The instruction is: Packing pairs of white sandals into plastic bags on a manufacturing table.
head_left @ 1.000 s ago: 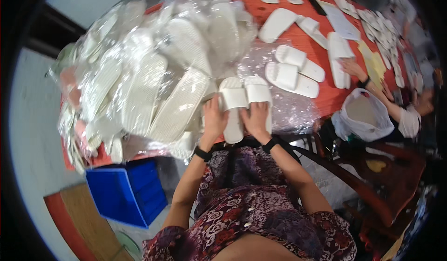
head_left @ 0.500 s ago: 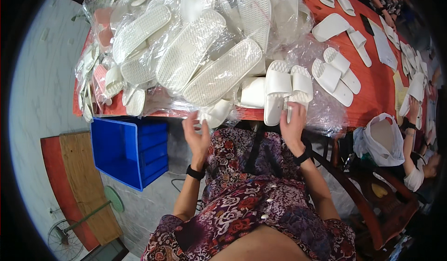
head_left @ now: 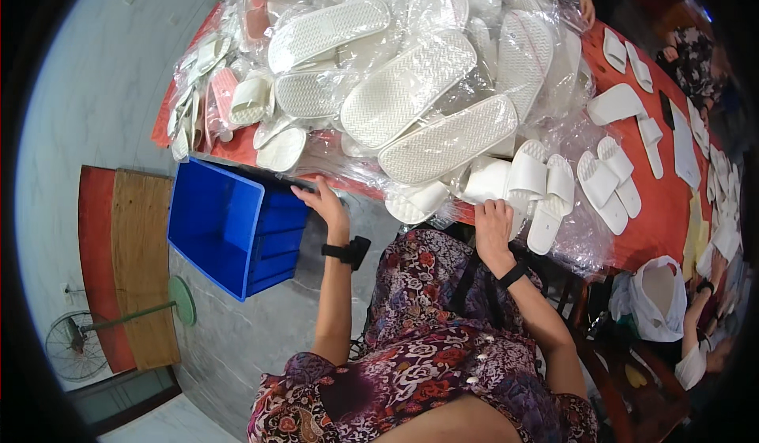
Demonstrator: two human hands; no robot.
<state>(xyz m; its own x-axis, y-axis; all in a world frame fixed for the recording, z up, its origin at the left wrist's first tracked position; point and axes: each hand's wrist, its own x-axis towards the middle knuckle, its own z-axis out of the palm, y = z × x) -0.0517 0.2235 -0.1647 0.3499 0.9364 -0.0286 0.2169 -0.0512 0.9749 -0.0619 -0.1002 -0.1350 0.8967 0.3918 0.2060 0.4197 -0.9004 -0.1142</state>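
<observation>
Left hand (head_left: pixel 324 208) moved nearer blue bin (head_left: pixel 277 241), fingers apart; right hand (head_left: pixel 494 229) reached forward, grip unclear; nearby white slipper (head_left: pixel 528 177) pointed toe-away, lengthwise.

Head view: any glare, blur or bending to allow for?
Head view, top: glare streaks the bagged slippers; head view, outward: fisheye curves the red table, corners go black; head view, far right: the loose slippers look soft; head view, centre: left hand and right hand look fairly clear.
</observation>
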